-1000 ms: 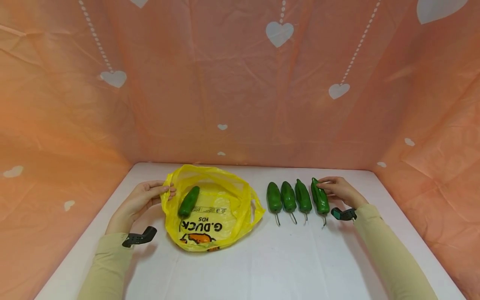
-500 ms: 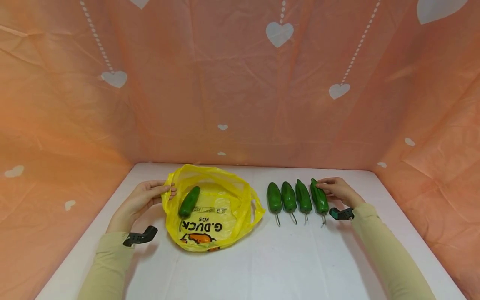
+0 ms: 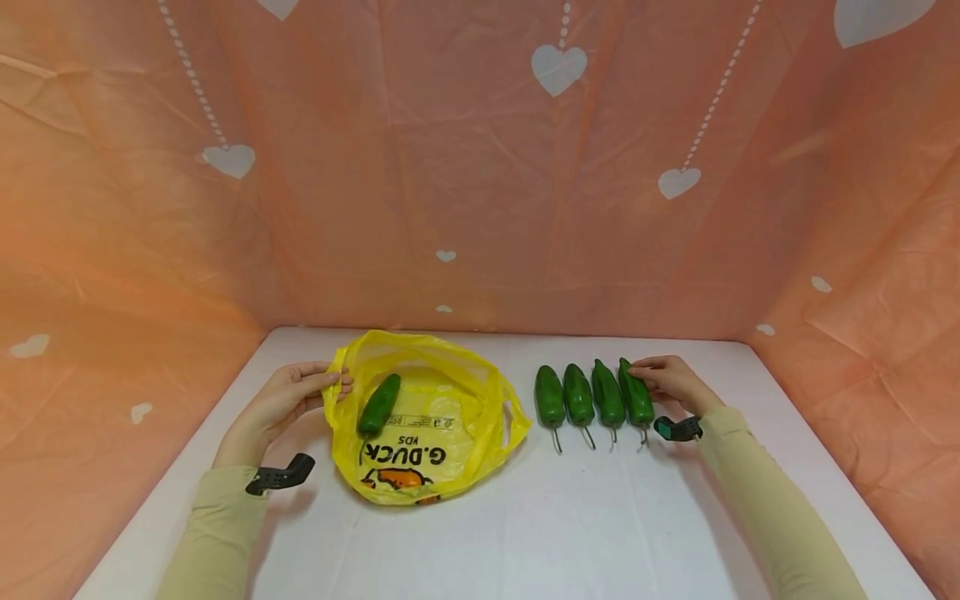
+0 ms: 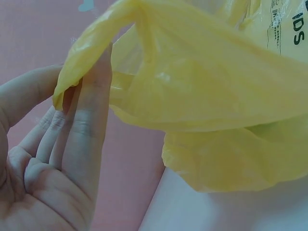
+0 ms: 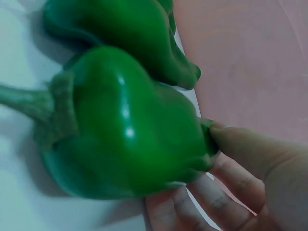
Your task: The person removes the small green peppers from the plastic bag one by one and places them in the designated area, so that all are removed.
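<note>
My left hand (image 3: pixel 285 398) pinches the left rim of a yellow plastic bag (image 3: pixel 491 458) printed "G.DUCK KDS", its mouth spread toward me. In the left wrist view, thumb and forefinger hold a fold of the bag (image 4: pixel 192 91). One green pepper (image 3: pixel 380 406) lies inside on the left. At the right end of a row, my right hand (image 3: pixel 671 383) grips a green pepper (image 3: pixel 636 402) by its pointed far end, stem toward me. The right wrist view has this pepper (image 5: pixel 130 125) large, with the thumb on its tip and fingers beneath.
Three more green peppers stand side by side left of the held one: a near neighbour (image 3: pixel 608 396), a middle one (image 3: pixel 578 396) and a left one (image 3: pixel 550 398) close to the bag's handle. All are on a white table (image 3: pixel 570 525). An orange cloth with hearts (image 3: pixel 480 208) walls the back and sides.
My right hand has shifted slightly left with the pepper, narrowing the gap to its neighbour in the row. The left hand and the bag have stayed in place.
</note>
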{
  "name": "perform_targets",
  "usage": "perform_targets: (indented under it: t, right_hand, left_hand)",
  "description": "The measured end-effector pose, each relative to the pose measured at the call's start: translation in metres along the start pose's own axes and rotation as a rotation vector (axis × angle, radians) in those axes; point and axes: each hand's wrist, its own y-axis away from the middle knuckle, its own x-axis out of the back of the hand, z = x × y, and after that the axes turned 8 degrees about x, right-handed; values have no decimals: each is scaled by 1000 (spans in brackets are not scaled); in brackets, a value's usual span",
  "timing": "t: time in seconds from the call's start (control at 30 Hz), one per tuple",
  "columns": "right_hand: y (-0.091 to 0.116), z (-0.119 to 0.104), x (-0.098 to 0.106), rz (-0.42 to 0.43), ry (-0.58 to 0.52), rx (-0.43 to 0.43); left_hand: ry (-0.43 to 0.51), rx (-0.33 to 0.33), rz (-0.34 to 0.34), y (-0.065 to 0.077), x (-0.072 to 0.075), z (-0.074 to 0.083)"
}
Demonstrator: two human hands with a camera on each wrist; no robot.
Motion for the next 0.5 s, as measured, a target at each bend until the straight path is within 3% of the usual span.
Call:
perform_targets:
  t: [0.5]
  right_hand:
    - [2, 0, -3, 12, 12, 13]
  left_hand:
    - [26, 4, 0, 0, 0, -2]
